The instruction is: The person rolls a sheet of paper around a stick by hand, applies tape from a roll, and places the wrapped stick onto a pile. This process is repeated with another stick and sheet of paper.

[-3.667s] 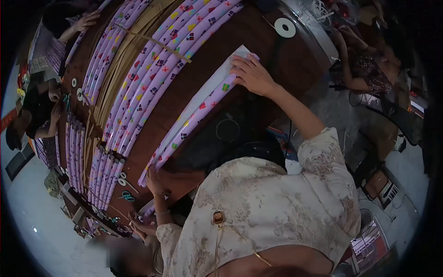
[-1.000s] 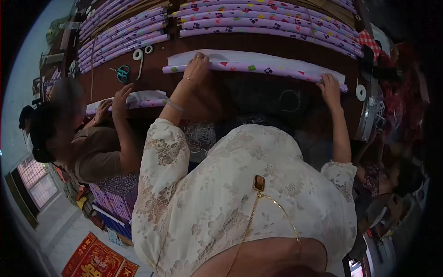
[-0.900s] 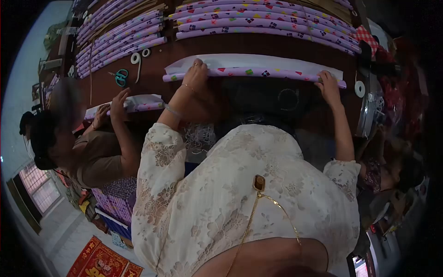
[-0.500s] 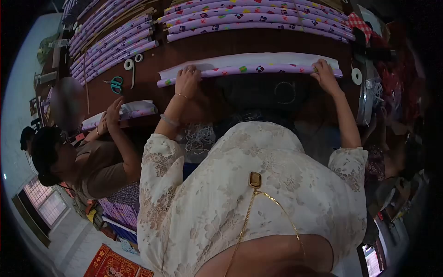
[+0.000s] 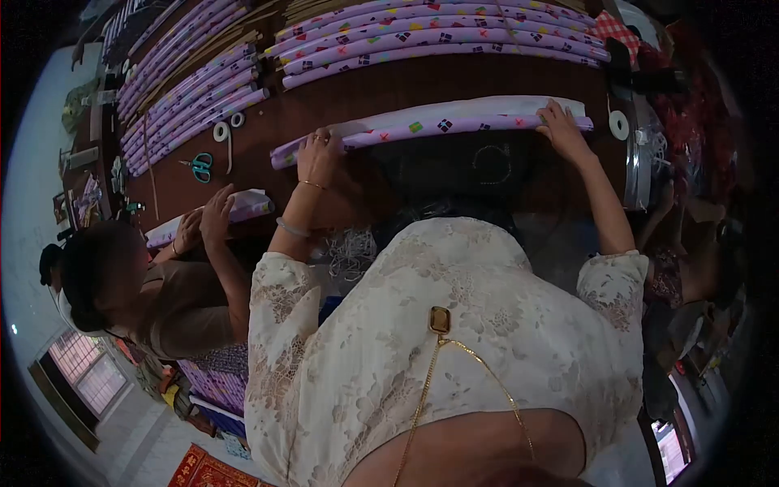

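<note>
A roll of purple patterned wrapping paper (image 5: 418,128) lies across the dark table in front of me, with a strip of its white underside showing along the far edge. My left hand (image 5: 319,158) bends its fingers over the roll near its left end. Close to the other end, my right hand (image 5: 561,134) grips the roll between thumb and fingers. Beyond my hands, finished-looking rolls (image 5: 446,50) of the same paper lie side by side.
Teal-handled scissors (image 5: 200,167) and white tape rolls (image 5: 221,131) lie at the left. Another tape roll (image 5: 619,125) sits at the right. A co-worker's hands (image 5: 213,219) rest on a smaller paper roll (image 5: 250,206). More rolls (image 5: 195,105) fill the back left.
The white strip beyond the roll looks narrower, with both hands still on the paper. The whole view has shifted slightly. The co-worker's hands have moved a little along their roll.
</note>
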Tool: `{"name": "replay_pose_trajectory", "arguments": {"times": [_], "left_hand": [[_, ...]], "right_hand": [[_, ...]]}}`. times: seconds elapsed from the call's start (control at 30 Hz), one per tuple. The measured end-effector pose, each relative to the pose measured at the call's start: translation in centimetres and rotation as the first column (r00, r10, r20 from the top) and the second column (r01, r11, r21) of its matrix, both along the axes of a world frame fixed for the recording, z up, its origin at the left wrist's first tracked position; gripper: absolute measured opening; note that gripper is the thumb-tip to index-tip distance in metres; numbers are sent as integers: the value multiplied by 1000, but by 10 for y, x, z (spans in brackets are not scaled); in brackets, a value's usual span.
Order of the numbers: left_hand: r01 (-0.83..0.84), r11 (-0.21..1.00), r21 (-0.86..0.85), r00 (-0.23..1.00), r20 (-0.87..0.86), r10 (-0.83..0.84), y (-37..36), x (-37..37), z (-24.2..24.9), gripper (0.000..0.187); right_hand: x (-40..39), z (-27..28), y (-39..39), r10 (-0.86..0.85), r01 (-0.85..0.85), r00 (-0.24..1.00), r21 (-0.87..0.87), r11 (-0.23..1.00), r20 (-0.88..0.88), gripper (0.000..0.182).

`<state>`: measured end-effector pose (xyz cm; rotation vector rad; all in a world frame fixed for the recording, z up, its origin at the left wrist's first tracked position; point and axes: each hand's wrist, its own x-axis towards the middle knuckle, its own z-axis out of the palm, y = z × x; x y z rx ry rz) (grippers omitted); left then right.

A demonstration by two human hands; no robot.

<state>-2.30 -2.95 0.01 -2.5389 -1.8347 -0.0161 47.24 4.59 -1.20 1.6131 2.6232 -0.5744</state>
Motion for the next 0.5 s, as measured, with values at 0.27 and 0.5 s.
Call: {"name": "replay_pose_trajectory", "arguments": {"times": [0.27,0.5], "left_hand": [[-254,957,143,963,135,235,-3,25,10,29],[104,389,-915,-834,133,536,23,133,21,28]], "right_hand": [[-1,8,2,167,-189,979,215,958,119,34],[-32,43,-9,132,-129,991,416,900,22,31]]}}
